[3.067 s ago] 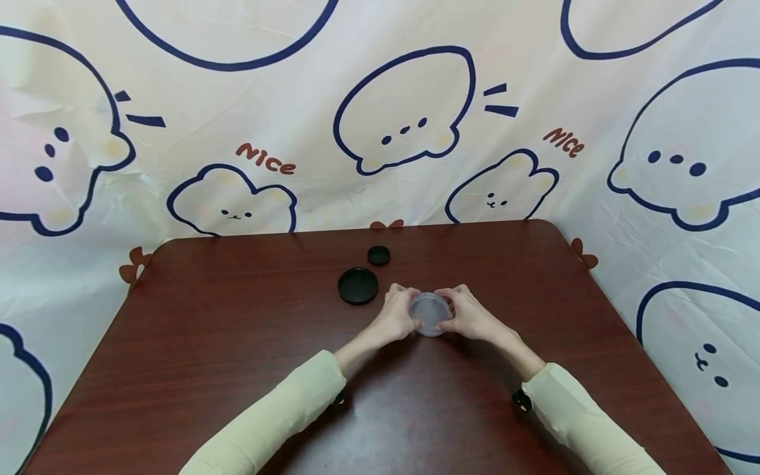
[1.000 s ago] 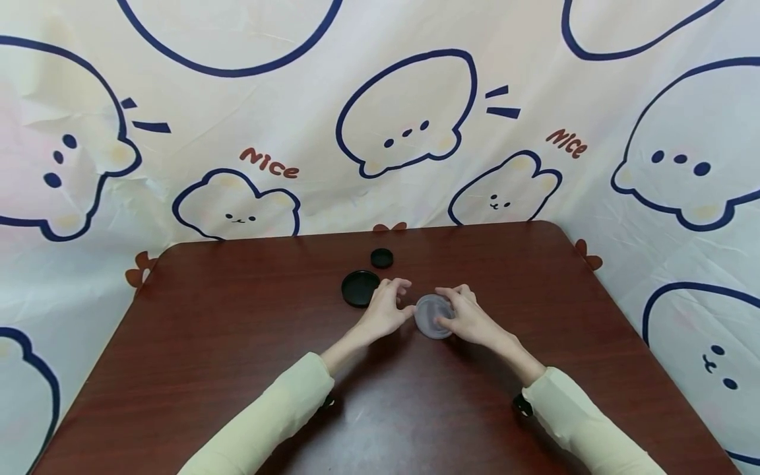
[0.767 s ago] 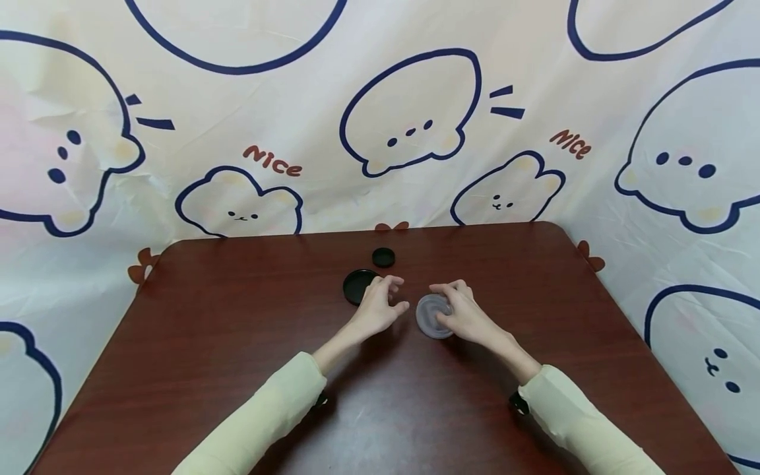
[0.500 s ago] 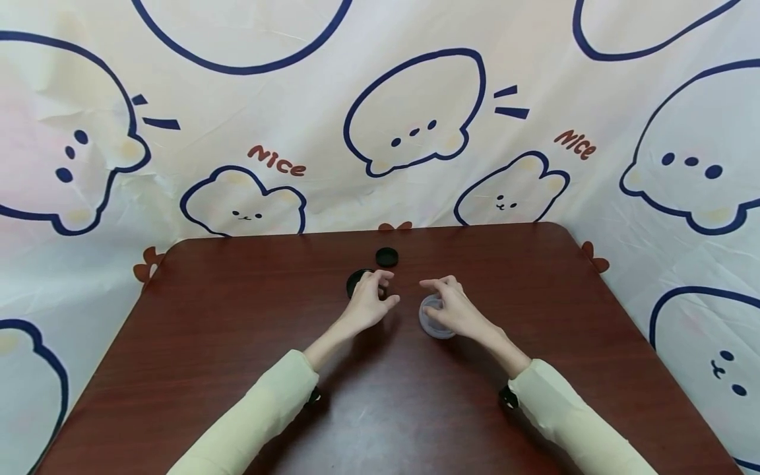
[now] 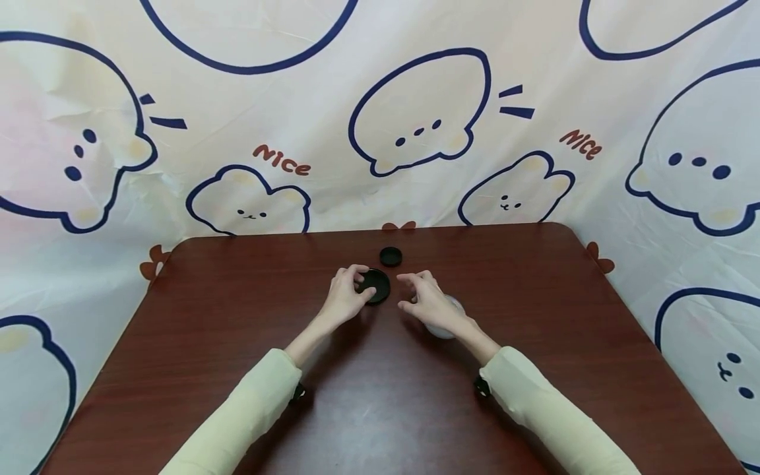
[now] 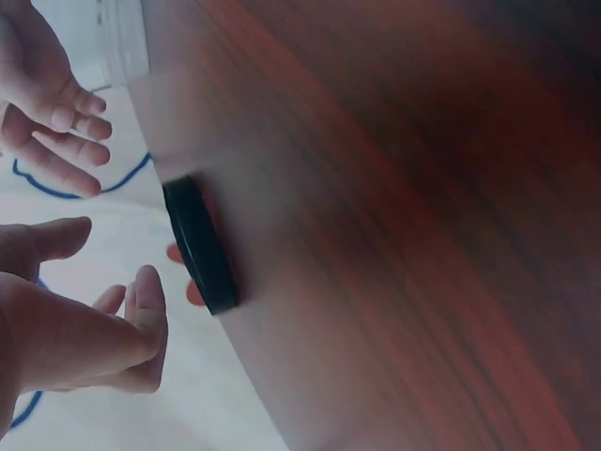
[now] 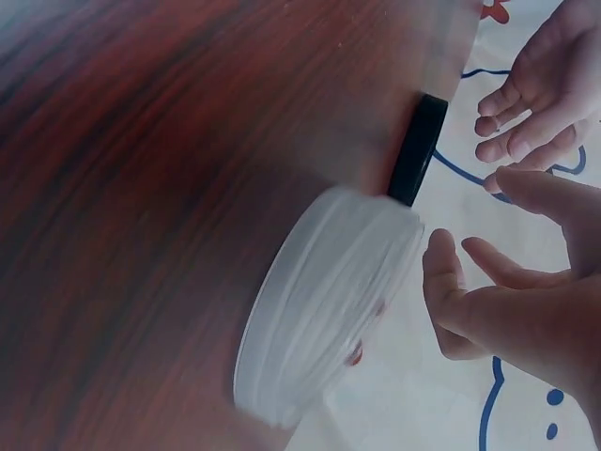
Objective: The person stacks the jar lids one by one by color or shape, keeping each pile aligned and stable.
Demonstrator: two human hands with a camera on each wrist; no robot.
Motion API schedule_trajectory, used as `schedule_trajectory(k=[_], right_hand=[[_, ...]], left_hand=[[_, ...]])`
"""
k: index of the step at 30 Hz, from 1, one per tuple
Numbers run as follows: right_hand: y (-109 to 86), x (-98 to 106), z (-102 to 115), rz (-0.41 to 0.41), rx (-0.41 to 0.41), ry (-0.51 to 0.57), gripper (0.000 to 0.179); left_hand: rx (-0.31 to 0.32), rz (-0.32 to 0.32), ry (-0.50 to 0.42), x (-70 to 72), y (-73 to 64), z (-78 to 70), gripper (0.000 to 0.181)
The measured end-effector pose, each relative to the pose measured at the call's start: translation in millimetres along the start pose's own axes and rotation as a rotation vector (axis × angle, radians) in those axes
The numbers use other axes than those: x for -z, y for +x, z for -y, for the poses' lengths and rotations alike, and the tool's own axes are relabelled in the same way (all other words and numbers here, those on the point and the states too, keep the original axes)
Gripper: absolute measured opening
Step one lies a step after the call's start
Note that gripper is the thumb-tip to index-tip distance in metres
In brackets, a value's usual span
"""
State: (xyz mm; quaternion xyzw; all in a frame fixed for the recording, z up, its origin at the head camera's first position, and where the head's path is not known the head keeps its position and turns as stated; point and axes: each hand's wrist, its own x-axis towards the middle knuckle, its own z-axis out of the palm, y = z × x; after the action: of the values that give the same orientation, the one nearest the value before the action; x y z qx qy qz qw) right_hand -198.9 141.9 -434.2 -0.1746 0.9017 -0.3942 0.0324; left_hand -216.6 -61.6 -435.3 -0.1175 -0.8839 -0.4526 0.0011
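My left hand (image 5: 347,293) hovers at the left side of a large round black lid (image 5: 377,287), thumb and fingers parted over its edge. In the left wrist view, table and lid (image 6: 200,246) show apart from the fingers. My right hand (image 5: 432,305) is in the air to the lid's right, thumb and fingers spread with nothing between them. Beneath that hand a round translucent plastic container (image 7: 319,301) rests on the table, partly hidden in the head view. Its side shows ridges in the right wrist view.
A smaller round black lid (image 5: 390,256) lies behind the large one, near the far edge of the brown wooden table (image 5: 249,284). A white cloth (image 5: 332,198) printed with cartoon outlines hangs behind the table and along both sides.
Both hands earlier held the translucent container; the left let go and moved left to the large black lid. The right then released it too and shifted left, above and past the container.
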Motion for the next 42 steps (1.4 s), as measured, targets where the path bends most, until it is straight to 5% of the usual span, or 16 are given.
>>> schedule_trajectory(k=[6, 16, 28, 42], right_hand=[[11.8, -17.4, 11.1, 0.024, -0.068, 0.021, 0.057], [27.7, -36.1, 15.9, 0.098, -0.101, -0.050, 0.076], [44.0, -38.1, 10.7, 0.081, -0.146, -0.082, 0.077], [56.9, -40.0, 7.6, 0.103, -0.195, -0.139, 0.075]], left_hand=[[0.046, -0.015, 0.000, 10.1, 4.0, 14.1, 0.046], [0.118, 0.075, 0.062, 15.1, 7.7, 26.5, 0.071], [0.085, 0.128, 0.128, 10.4, 11.4, 26.1, 0.080], [0.103, 0.160, 0.175, 3.9, 15.9, 27.1, 0.071]])
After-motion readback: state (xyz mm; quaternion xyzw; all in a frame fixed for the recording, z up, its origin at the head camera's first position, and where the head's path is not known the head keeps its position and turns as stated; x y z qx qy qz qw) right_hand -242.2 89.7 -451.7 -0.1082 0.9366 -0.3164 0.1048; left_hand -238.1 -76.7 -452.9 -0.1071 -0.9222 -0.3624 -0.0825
